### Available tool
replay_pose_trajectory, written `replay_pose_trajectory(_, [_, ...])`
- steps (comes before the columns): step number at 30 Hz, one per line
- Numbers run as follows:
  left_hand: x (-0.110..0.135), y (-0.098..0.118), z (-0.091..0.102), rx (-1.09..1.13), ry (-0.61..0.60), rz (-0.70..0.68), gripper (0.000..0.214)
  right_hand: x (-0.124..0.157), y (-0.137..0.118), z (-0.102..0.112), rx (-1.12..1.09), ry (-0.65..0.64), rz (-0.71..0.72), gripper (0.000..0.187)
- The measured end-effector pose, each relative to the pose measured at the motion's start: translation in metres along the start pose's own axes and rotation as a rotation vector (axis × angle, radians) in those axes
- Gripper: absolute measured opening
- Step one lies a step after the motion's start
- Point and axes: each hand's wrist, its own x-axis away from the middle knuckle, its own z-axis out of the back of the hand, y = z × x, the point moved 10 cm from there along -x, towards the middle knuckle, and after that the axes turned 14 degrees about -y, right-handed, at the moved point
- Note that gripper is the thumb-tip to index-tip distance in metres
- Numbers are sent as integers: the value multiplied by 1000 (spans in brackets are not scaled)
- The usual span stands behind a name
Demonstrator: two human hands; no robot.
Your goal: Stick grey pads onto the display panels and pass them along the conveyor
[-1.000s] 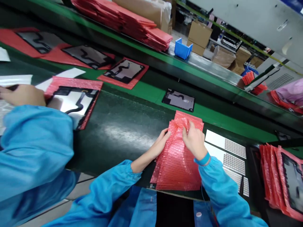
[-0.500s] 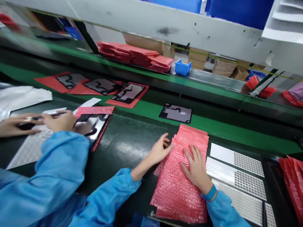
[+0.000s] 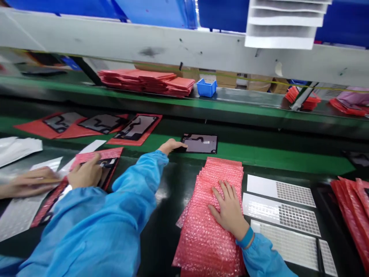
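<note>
My left hand (image 3: 172, 146) is stretched forward to a flat grey panel (image 3: 200, 143) with a black border and a dark ribbon-like strip. Its thumb lies over the panel's left edge, the other fingers mostly hidden, and the panel rests on the green belt. With fingers spread, my right hand (image 3: 229, 211) lies flat on a stack of red bubble-wrap bags (image 3: 207, 234). A blue band circles that wrist.
At left, a co-worker's hands (image 3: 86, 173) work over a red bag and panel. Panels on red bags (image 3: 137, 127) lie along the belt. Sticker sheets (image 3: 296, 215) and red pouches (image 3: 350, 215) are at right. A blue bin (image 3: 206, 88) stands on the shelf.
My left hand has moved from beside the bag stack forward to the panel's left edge. My right hand stays on the bags. The camera view has shifted.
</note>
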Motion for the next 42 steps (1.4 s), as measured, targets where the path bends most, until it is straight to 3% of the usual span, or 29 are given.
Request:
replay_pose_trajectory(5, [32,16,-20,359,-104,-116,33,-1,0,7,-34,48,23,56])
replay_pose_trajectory(9, [98,10,-61,634,-221,-235,19,14,7,51,-225,257,68,43])
replay_pose_trajectory(13, [199,-34,-130,788,-353,-209,17,57,45,105,-396,445,-41,31])
replay_pose_trajectory(16, [271,-73,-189,847,-404,-153,43,106,81,134,-392,502,-173,23])
replay_pose_trajectory(18, [303,-96,-227,921,-439,-73,58,147,109,148,-359,549,-297,19])
replay_pose_trajectory(21, [326,-123,-269,953,-483,90,72,220,154,158,-244,609,-623,29])
replay_pose_trajectory(24, [333,-140,-292,926,-605,255,63,283,190,155,-87,472,-1000,46])
replay_pose_trajectory(27, [355,-149,-312,844,-988,405,58,324,220,131,-83,142,-1283,53])
replay_pose_trajectory(29, [370,-150,-312,743,-1195,396,58,339,230,116,-133,-4,-1361,51])
replay_pose_trajectory(32, [372,-129,-302,483,-1299,155,52,337,233,112,-161,-10,-1298,41])
replay_pose_trajectory(36, [354,-55,-298,-56,-1214,-342,44,301,222,125,-458,276,-1000,39])
replay_pose_trajectory(39, [343,6,-323,-448,-1109,-720,42,254,213,139,-724,464,-746,35])
replay_pose_trajectory(42, [334,42,-367,-744,-982,-1055,52,205,211,150,-785,556,-605,30])
